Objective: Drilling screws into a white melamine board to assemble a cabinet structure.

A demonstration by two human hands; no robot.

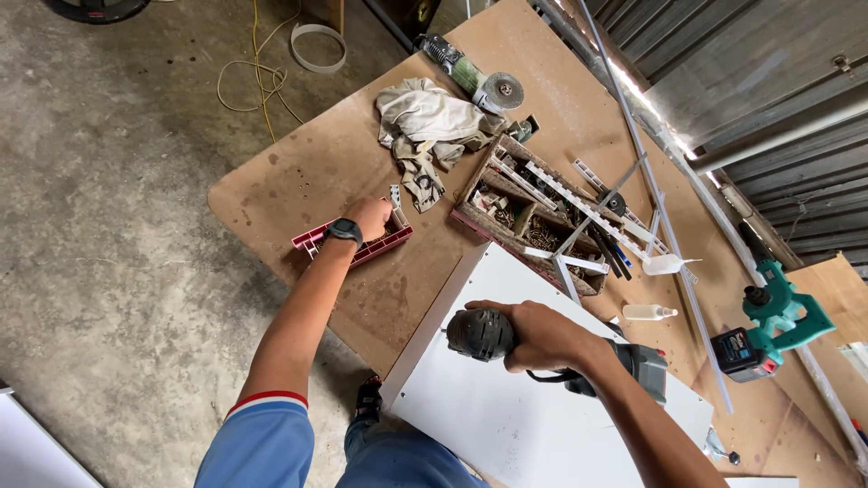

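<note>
Left hand (pixel 371 217) in red tray (pixel 312 239) of screws; right hand (pixel 542 336) round drill (pixel 488 334)

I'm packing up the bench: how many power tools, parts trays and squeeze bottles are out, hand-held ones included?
Power tools: 3 (grey cordless driver in right hand, angle grinder, teal cordless tool)
Parts trays: 2 (red plastic tray under left hand, wooden divided box)
White squeeze bottles: 2
Total: 7
</note>
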